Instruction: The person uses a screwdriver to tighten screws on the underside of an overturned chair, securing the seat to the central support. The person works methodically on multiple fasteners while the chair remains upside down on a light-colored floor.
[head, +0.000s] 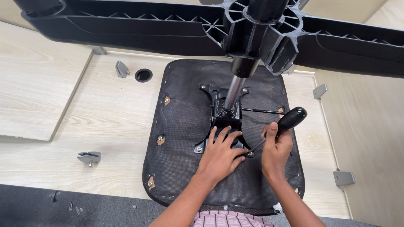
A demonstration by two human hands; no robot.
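Upturned seat (181, 168) lies on the wooden floor, toward its near edge. Left hand (219, 156), fingers spread, presses the black metal plate (219, 120). Right hand (275, 150), fingers wrapped round the screwdriver (290, 120), sets its tip at the plate's near right bolt. Fastening appears underway; steady downward pressure required.

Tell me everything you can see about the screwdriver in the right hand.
The screwdriver has a glossy black bulbous handle, likely plastic, and a thin dark metal shaft. The right hand grips the handle's lower part. It slants down to the left, its tip meeting a bolt at the near right corner of the black metal mounting plate on the upturned seat, beside the left hand, whose fingers rest on the plate.
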